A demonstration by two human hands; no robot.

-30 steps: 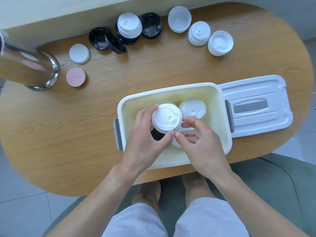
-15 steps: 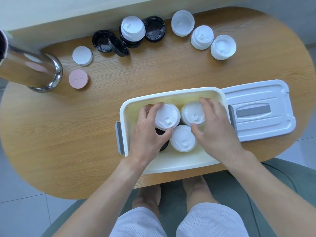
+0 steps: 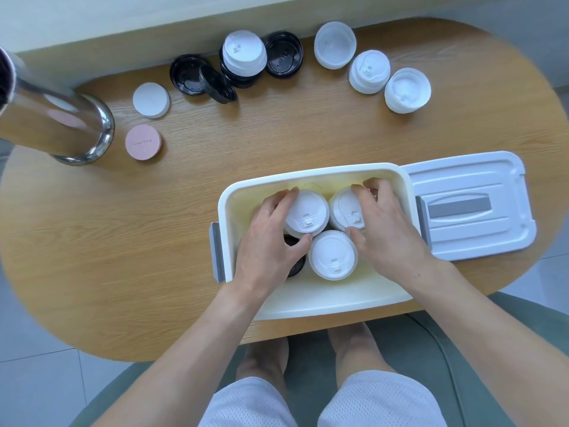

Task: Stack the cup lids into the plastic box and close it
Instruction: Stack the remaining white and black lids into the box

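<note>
An open white plastic box [image 3: 314, 175] stands at the table's near edge, its white box lid [image 3: 471, 204] lying to the right. Inside are three stacks of white cup lids. My left hand [image 3: 268, 241] grips the back-left lid stack [image 3: 306, 215] between thumb and fingers. My right hand [image 3: 385, 229] curls round the back-right lid stack [image 3: 346, 211]. A third white stack [image 3: 332, 255] stands in front, untouched. A black lid [image 3: 294, 263] peeks out under my left hand.
Along the table's far edge lie black lids [image 3: 187, 73], a white lid on a black stack [image 3: 243, 53], another black lid [image 3: 283, 55] and three white lids [image 3: 369, 72]. A flat white disc [image 3: 151, 100], a pink disc [image 3: 143, 142] and a steel cylinder [image 3: 55, 118] sit at left.
My left hand lowered its white lid stack into the box's back left. My right hand left that stack and moved right to take hold of the back-right stack.
</note>
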